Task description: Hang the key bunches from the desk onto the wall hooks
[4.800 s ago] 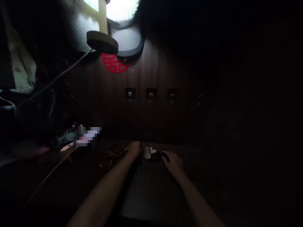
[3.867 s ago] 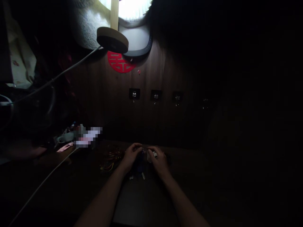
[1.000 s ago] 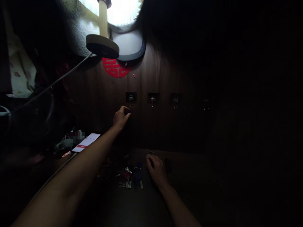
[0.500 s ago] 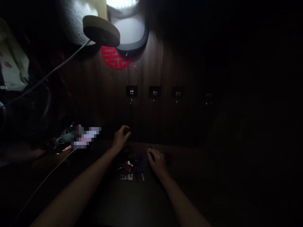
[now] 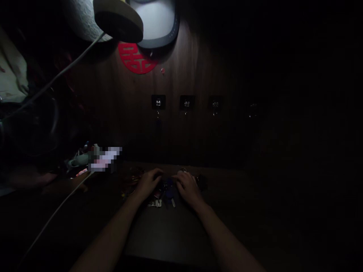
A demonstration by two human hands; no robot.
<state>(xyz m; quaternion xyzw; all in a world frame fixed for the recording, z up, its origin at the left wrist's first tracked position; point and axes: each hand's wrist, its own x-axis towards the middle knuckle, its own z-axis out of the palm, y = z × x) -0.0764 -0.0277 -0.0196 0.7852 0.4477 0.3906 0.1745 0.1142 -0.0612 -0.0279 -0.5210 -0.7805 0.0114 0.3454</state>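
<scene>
Since the earlier frame, the left hand (image 5: 148, 184) has come down from the wall side to the keys (image 5: 155, 203), narrowing its gap to the right hand (image 5: 187, 189); the whole view has tipped a little lower too. The keys lie loose on the dark tabletop (image 5: 163, 238), between the hands and partly behind the left one, with a blue fob (image 5: 169, 193) among them. The left fingers curl inward, thumb near the forefinger; I cannot tell whether they pinch anything. The right fingers bend over a pale round thing (image 5: 181, 172), their grip hidden.

Poor light is likely the chief risk: a wrong key could be picked, or two tangled ones lifted together. Something dark seems to hang below the leftmost hook (image 5: 158, 102), though it is too dim to be sure; a knock could dislodge it. A tangle of wires (image 5: 132, 181) crowds the left wrist and could snag. Farther left lie a phone (image 5: 104, 160) and a pale cord (image 5: 56, 211), clear of both hands.
</scene>
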